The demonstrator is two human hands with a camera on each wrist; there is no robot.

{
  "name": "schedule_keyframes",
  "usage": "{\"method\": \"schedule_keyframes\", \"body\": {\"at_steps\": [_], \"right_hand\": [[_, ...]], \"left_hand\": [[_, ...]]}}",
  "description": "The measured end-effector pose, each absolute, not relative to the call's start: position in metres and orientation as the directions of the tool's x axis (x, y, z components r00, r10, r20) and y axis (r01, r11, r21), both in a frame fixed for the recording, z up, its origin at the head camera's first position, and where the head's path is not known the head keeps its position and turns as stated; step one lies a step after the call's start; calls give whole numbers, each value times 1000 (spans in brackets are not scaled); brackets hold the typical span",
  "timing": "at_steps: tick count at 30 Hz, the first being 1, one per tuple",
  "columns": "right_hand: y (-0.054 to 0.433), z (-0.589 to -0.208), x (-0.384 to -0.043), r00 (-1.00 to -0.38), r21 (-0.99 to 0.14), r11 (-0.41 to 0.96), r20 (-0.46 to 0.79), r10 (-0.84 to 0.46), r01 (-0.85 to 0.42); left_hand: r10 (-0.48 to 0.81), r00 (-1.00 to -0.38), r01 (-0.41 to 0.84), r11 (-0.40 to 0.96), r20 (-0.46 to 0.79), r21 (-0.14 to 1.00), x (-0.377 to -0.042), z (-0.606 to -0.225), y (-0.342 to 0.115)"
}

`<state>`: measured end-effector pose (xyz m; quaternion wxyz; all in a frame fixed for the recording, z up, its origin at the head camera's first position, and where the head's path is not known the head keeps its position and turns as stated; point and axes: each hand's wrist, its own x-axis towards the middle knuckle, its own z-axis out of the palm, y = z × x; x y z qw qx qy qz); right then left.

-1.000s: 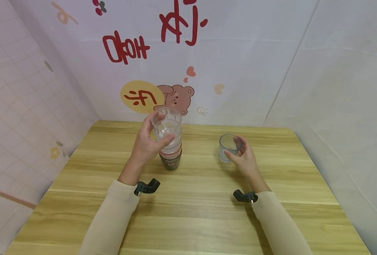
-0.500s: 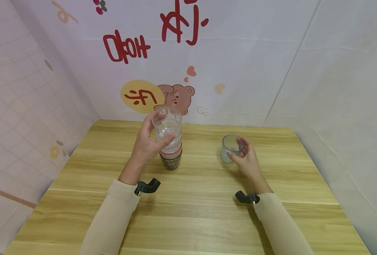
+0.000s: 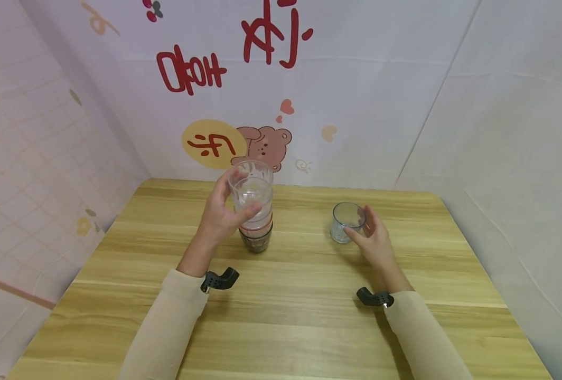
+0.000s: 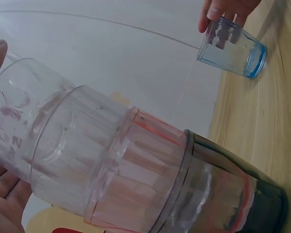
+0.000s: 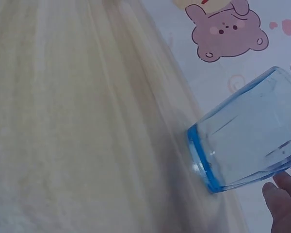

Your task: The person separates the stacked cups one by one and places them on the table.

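Observation:
My left hand (image 3: 219, 211) grips the top of a leaning-looking stack of nested plastic cups, thumb in front and fingers behind. Uppermost are clear cups (image 3: 251, 182); under them comes a pink cup with a red rim (image 4: 140, 170), then a dark grey cup (image 3: 256, 243) at the table. On the right stands a light blue tumbler (image 3: 343, 232), upright on the wood. Around it my right hand (image 3: 376, 240) is spread loosely, thumb near the front side, fingers at the right rim. In the right wrist view, gaps show between the fingertips (image 5: 271, 191) and the blue tumbler's wall.
Both cups' places lie toward the back of a wooden table (image 3: 286, 316). Behind it rises a white backdrop (image 3: 366, 95) with red characters and a printed bear (image 3: 267, 148). Black camera mounts (image 3: 221, 278) sit on both wrists.
The blue tumbler has shifted slightly right. My right hand has moved a little right and toward me, its fingers loosening from the tumbler. The left hand and its stack stay put.

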<state>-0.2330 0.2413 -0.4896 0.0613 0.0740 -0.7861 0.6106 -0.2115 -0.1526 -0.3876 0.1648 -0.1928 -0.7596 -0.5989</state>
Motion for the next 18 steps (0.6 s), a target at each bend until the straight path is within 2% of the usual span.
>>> {"method": "schedule_keyframes", "body": {"at_steps": [11,18], "right_hand": [[244,-469,-227,-971,-926,303,239,7,-226],[244,-458,-224,-955,-909,311,297,20,-276]], "left_hand": [[112,-924,383,275,367,882,-207,-389,-155],[129,-921,389,281,367,877,-206,-393,-159]]}}
